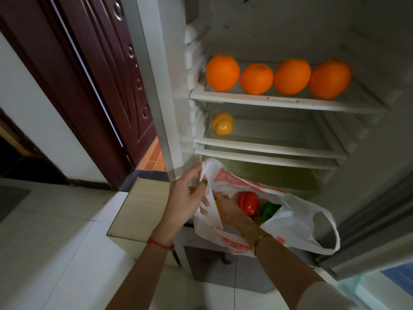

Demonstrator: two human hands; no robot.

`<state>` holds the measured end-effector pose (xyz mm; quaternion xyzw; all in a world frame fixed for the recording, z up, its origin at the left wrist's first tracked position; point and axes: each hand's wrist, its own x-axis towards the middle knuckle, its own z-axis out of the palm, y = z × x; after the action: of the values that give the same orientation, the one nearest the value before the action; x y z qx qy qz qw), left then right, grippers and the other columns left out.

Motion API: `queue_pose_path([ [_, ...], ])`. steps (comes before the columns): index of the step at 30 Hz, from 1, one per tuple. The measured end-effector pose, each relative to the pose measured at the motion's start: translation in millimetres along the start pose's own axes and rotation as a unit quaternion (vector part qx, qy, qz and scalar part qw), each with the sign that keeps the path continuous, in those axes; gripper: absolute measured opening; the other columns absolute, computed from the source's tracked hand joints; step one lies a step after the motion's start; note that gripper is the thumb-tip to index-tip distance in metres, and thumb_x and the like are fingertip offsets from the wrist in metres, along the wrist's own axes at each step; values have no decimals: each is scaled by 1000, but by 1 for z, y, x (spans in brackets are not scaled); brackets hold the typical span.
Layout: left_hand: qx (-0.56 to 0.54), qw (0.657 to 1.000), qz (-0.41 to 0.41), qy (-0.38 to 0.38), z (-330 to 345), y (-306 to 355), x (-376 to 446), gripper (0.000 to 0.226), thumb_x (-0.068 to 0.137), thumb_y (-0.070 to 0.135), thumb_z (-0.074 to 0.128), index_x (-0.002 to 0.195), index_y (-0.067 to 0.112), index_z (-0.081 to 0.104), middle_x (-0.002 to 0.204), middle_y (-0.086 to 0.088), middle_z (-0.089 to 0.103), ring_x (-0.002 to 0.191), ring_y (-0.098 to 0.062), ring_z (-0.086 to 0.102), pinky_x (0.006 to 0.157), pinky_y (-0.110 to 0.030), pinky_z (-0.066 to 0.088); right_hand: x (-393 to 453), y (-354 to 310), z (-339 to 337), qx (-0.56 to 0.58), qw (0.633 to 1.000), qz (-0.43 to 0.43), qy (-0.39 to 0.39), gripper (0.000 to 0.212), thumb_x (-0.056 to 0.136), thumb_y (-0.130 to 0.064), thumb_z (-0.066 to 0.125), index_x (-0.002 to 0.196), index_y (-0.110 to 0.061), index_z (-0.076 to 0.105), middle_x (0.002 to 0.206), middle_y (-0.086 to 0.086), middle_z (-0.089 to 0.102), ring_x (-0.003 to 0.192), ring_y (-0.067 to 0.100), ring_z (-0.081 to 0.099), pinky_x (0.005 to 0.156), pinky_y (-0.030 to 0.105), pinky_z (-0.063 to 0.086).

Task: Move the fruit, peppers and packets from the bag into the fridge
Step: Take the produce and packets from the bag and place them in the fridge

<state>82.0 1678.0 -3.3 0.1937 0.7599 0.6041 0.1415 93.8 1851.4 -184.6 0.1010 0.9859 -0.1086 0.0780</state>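
A white plastic bag [297, 222] with red print hangs in front of the open fridge. My left hand [186, 198] grips its left handle and holds it open. My right hand [230, 209] reaches inside the bag, beside a red pepper [248, 203] and a green pepper [269, 211]; a bit of yellow shows at its fingers, which are partly hidden. Several oranges [257, 78] stand in a row on the top shelf [283, 101]. A yellow pepper [222, 123] lies at the left of the shelf below [268, 146].
The fridge door [366, 224] stands open at the right. A dark wooden door [107, 81] and a low beige box [143, 209] are at the left, on white floor tiles. A drawer space lies behind the bag.
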Motion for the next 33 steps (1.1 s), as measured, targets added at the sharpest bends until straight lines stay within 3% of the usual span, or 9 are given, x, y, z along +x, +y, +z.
queue_pose_path([
  [3, 2, 1000, 5, -6, 2, 2, 2, 46, 96, 4, 52, 139, 21, 52, 102, 8, 65, 52, -19, 67, 46, -33, 58, -12, 1, -12, 162, 985, 45, 23, 62, 84, -23, 66, 132, -37, 28, 133, 3, 47, 125, 29, 47, 109, 46, 36],
  [6, 11, 1000, 11, -16, 6, 3, 4, 45, 97, 6, 53, 139, 21, 52, 108, 2, 64, 54, -17, 68, 45, -30, 57, -27, 2, -34, 347, 932, 92, 54, 57, 83, -24, 66, 134, -24, 39, 126, 5, 54, 118, 27, 54, 97, 34, 45],
  [9, 8, 999, 12, -30, 12, 5, 7, 44, 97, 5, 53, 138, 21, 52, 105, 6, 63, 54, -16, 68, 46, -29, 57, -49, 7, -58, 430, 892, 77, 119, 73, 74, -25, 79, 135, -20, 39, 125, -2, 53, 116, 15, 55, 97, 30, 48],
  [12, -2, 999, 16, -39, 21, 8, 11, 41, 97, 6, 53, 135, 22, 54, 102, 5, 65, 53, -17, 68, 46, -34, 59, -71, 22, -75, 425, 884, 48, 191, 77, 70, -23, 86, 131, -27, 40, 123, -14, 50, 114, 1, 51, 101, 31, 47],
  [17, -6, 997, 15, -69, 38, 13, 18, 45, 98, 7, 51, 141, 20, 50, 103, -5, 66, 54, -20, 69, 48, -39, 60, -100, 41, -113, 385, 880, 28, 275, 81, 69, -25, 84, 136, -31, 37, 135, -7, 42, 123, 13, 48, 97, 38, 52],
  [23, -3, 996, 24, -91, 57, 24, 26, 48, 98, 6, 49, 143, 23, 48, 103, 1, 67, 57, -22, 70, 50, -40, 60, -124, 53, -187, 365, 824, 37, 432, 82, 71, -20, 85, 138, -18, 37, 136, 0, 45, 118, 11, 52, 89, 16, 49],
  [26, 4, 995, 24, -95, 63, 27, 28, 47, 98, 11, 52, 143, 26, 48, 110, -1, 68, 59, -22, 71, 50, -40, 60, -132, 71, -232, 318, 786, 64, 527, 80, 73, -28, 82, 139, -17, 37, 136, 4, 46, 121, 17, 52, 96, 32, 51],
  [30, 7, 996, 16, -90, 67, 32, 27, 50, 98, 10, 54, 144, 27, 43, 99, 22, 57, 62, -26, 71, 54, -43, 61, -131, 99, -283, 248, 755, 129, 592, 81, 73, -30, 79, 140, -13, 36, 135, 12, 46, 123, 28, 49, 98, 34, 47],
  [33, 9, 996, 14, -88, 69, 33, 27, 52, 98, 10, 54, 146, 25, 41, 98, 28, 51, 62, -25, 71, 55, -44, 61, -123, 114, -309, 183, 742, 198, 613, 76, 71, -20, 78, 136, -3, 41, 133, 20, 40, 119, 36, 48, 92, 30, 37],
])
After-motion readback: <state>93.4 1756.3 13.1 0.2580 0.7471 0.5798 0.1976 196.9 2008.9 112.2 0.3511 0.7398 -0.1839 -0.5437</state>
